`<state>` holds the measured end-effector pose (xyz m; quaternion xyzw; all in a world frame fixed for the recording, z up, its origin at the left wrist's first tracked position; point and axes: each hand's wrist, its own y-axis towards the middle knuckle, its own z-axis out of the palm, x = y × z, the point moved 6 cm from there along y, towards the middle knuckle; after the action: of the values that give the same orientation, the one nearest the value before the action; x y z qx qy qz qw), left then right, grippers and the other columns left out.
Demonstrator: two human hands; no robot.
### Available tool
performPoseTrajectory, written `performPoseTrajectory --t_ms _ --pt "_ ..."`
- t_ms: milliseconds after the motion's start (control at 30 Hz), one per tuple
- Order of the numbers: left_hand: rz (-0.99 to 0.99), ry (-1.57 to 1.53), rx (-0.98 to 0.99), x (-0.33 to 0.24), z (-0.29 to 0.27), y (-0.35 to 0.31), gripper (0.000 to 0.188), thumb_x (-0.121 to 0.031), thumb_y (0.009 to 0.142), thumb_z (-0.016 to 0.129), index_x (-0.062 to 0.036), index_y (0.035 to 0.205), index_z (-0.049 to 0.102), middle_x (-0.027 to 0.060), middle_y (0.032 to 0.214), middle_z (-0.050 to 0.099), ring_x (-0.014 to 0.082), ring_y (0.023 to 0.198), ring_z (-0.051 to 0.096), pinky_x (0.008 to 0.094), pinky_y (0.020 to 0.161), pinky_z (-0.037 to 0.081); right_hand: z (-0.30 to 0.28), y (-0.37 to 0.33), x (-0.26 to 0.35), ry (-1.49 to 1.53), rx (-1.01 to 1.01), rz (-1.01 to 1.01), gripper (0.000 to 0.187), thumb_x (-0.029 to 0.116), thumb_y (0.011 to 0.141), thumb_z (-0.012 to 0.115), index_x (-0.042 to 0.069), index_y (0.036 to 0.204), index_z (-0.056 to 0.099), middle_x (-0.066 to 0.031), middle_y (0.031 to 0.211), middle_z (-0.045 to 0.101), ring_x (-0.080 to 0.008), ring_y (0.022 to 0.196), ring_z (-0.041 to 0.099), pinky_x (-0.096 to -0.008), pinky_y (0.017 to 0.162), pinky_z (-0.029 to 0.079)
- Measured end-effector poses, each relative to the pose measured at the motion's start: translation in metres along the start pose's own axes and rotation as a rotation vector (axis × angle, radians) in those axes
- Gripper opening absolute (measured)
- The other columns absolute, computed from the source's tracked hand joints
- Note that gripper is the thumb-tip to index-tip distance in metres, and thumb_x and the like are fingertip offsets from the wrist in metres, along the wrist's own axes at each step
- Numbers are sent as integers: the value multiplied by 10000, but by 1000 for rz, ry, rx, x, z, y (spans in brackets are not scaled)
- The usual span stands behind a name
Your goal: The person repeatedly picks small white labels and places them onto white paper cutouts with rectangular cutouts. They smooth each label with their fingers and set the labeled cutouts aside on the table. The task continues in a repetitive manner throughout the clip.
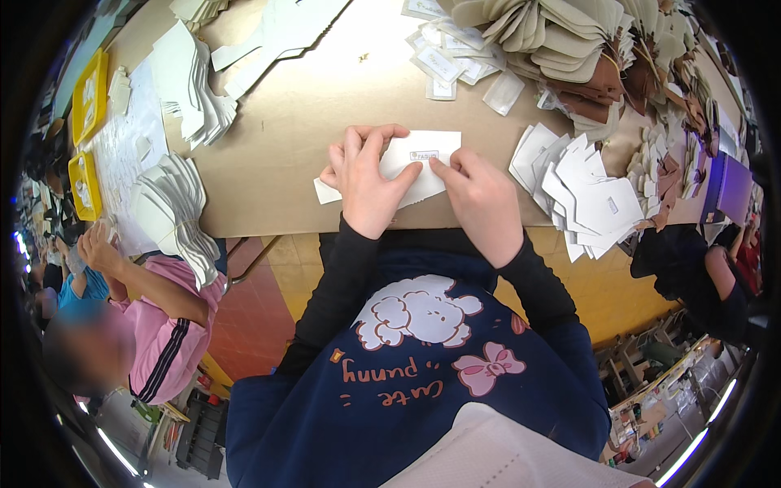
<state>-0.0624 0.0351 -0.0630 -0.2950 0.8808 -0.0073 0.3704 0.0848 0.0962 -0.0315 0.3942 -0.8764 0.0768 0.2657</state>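
Note:
A white flat cut piece (443,141) lies on the table near its front edge, directly before me. On it sits a small rectangular label (424,155) with a dark border. My left hand (368,177) bends over the left part of the piece and holds it down, its thumb tip just below the label. The thumb of my right hand (482,200) presses at the label's right end, with the fingers curled in beside it. What lies under the right fingers is hidden.
White cut pieces (598,199) are stacked at the right, with bundled beige pieces (561,41) behind. Small label packets (443,61) lie at the far middle. More white stacks (171,203) and yellow trays (84,185) stand left, where a person in a pink top (175,325) works.

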Motion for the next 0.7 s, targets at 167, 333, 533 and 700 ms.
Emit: performPoseTrajectory --t_ms 167,333,533,700 --pt "37 -99 17 5 -8 -2 399 -205 761 786 -187 1142 670 -13 1174 541 246 1129 454 418 946 268 8 -11 20 -205 74 -49 425 19 801 623 -16 1222 662 -60 957 538 -207 810 553 -330 716 482" --pt "151 -56 -117 2 -10 -6 380 -187 784 799 -138 1136 663 27 1091 598 255 1090 515 399 946 326 8 -13 17 -132 86 -46 449 0 791 610 -34 1237 650 -56 975 543 -205 838 543 -326 743 472" --pt "85 -266 -117 5 1 -2 218 -77 821 763 -56 1015 666 63 897 618 231 764 591 341 733 480 6 -10 15 -107 83 -46 428 -2 791 610 -32 1215 659 -54 982 555 -213 840 545 -336 742 472" --pt "33 -293 -130 5 0 1 170 -6 823 763 5 967 673 64 916 636 129 683 542 263 622 475 5 -9 14 -102 75 -40 399 6 794 614 -34 1187 671 -55 978 562 -215 847 553 -336 746 476"
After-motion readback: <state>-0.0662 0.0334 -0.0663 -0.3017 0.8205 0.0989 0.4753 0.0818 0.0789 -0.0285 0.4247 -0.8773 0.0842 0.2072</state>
